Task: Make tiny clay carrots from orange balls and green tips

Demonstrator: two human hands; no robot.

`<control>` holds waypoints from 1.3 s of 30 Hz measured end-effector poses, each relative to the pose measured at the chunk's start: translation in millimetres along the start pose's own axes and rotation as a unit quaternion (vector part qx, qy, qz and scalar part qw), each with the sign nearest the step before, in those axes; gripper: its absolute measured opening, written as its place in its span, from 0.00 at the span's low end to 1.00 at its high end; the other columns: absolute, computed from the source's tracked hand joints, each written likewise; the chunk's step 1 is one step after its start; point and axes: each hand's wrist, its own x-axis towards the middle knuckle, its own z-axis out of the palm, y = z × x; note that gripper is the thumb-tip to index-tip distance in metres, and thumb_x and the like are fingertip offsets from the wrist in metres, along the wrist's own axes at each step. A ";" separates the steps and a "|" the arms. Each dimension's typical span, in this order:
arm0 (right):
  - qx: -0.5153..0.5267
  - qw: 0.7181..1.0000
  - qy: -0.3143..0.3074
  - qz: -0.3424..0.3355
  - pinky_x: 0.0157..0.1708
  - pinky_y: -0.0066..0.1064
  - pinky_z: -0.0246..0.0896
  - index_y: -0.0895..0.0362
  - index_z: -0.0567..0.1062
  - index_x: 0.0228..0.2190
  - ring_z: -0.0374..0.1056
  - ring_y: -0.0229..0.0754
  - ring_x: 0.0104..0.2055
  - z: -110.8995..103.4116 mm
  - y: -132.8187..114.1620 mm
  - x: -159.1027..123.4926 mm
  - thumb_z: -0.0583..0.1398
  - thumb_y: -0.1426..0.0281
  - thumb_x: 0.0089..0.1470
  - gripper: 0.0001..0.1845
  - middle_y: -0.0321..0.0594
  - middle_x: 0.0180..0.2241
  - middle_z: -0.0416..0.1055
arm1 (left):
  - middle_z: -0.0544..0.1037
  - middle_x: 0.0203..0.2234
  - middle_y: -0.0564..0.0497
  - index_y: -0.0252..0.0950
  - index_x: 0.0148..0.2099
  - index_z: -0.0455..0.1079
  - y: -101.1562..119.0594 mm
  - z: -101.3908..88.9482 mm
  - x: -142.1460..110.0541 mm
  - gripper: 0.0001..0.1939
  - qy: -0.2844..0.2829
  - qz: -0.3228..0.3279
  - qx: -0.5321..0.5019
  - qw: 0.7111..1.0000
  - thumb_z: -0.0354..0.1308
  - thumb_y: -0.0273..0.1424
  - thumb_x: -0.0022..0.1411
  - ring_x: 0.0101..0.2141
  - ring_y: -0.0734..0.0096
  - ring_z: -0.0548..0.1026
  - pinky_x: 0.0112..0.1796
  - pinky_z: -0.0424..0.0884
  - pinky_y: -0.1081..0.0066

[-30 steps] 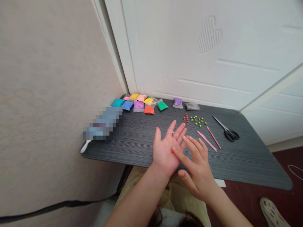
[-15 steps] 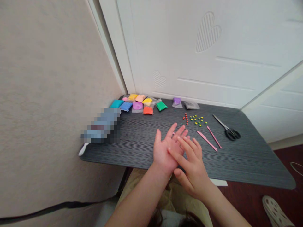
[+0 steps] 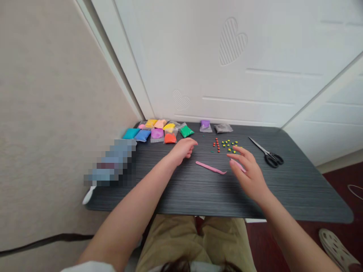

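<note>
My left hand (image 3: 184, 150) is held over the table with its fingers curled in; whatever they may hold is hidden. A small bag of green clay (image 3: 186, 131) lies just beyond it. My right hand (image 3: 249, 173) hovers with fingers apart above a pink modelling tool (image 3: 238, 165), which it partly covers. Between the hands lies another pink tool (image 3: 211, 167) with a curved tip. Past the right hand are tiny orange clay bits (image 3: 218, 145) in rows and several green-and-yellow bits (image 3: 227, 145). A thin green sliver (image 3: 212, 152) rests near the orange ones.
Bagged clay in several colours, including blue (image 3: 142, 135) and orange (image 3: 170, 138), lies at the back left. Purple (image 3: 205, 124) and grey (image 3: 223, 128) bags sit by the white door. Black-handled scissors (image 3: 271, 159) lie at right. A blurred-out item (image 3: 110, 162) is at the left edge.
My hands have parted: the right no longer touches the left palm. The left moved forward and left and curled; the right moved right, over a pink tool. The curved-tip tool is now uncovered.
</note>
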 end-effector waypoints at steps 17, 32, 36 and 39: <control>-0.197 0.974 -0.111 -0.010 0.55 0.46 0.37 0.52 0.72 0.37 0.51 0.45 0.54 49.5 33.7 46.4 0.53 0.67 0.52 0.11 0.38 0.46 0.64 | 0.67 0.44 0.50 0.40 0.52 0.58 -32.7 10.8 17.6 0.23 -0.100 0.288 0.429 0.850 0.44 0.18 0.55 0.43 0.73 0.66 0.44 0.64 0.70; -0.196 0.973 -0.121 -0.016 0.55 0.49 0.35 0.52 0.73 0.36 0.52 0.46 0.53 54.6 32.2 48.0 0.54 0.66 0.52 0.10 0.40 0.46 0.64 | 0.71 0.36 0.49 0.37 0.44 0.68 -33.1 9.3 24.9 0.13 -0.032 0.306 0.515 0.800 0.51 0.33 0.57 0.40 0.67 0.64 0.43 0.62 0.66; -0.195 0.973 -0.120 -0.016 0.55 0.50 0.34 0.52 0.73 0.36 0.52 0.48 0.53 55.0 32.2 48.2 0.54 0.67 0.51 0.10 0.40 0.46 0.64 | 0.71 0.34 0.50 0.38 0.40 0.71 -33.4 14.6 27.8 0.11 -0.028 0.302 0.522 0.797 0.50 0.33 0.57 0.38 0.67 0.64 0.41 0.62 0.66; -0.195 0.974 -0.119 -0.014 0.55 0.50 0.33 0.52 0.73 0.35 0.52 0.48 0.53 54.2 34.0 48.1 0.54 0.67 0.51 0.10 0.39 0.46 0.64 | 0.72 0.34 0.51 0.38 0.39 0.71 -30.3 14.0 25.9 0.10 -0.013 0.297 0.501 0.813 0.50 0.33 0.57 0.38 0.69 0.65 0.41 0.62 0.68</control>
